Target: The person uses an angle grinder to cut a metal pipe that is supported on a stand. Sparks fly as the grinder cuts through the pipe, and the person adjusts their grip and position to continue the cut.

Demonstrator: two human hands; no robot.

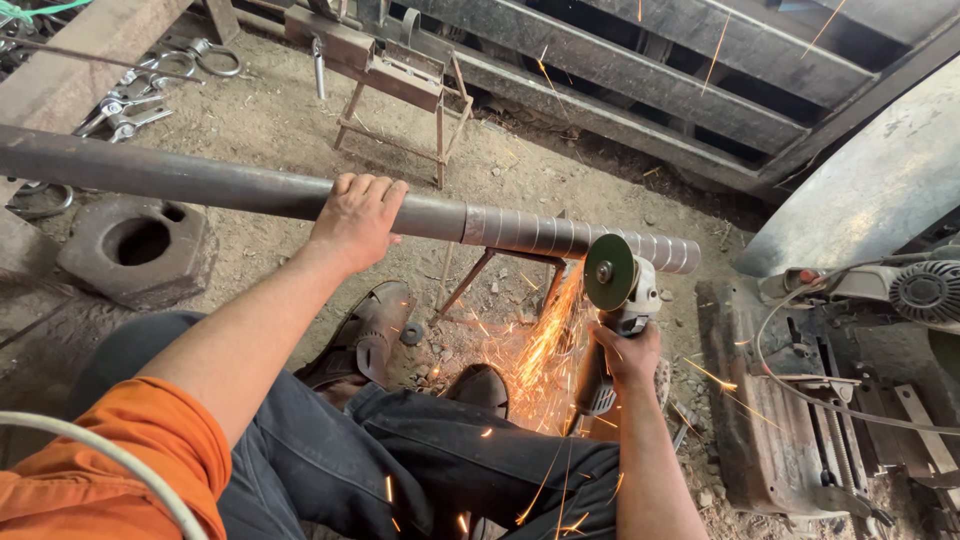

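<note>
We are gripping the steel pipe (pixel 250 188) with our left hand (pixel 357 215), while our right hand (pixel 625 352) is clenching the angle grinder (pixel 615 290), sparks (pixel 535 355) flying near.

Open dirt lies beyond the pipe (pixel 230 187); a small stand (pixel 395 85) and seemingly clamps (pixel 130 105) crowd there.
</note>
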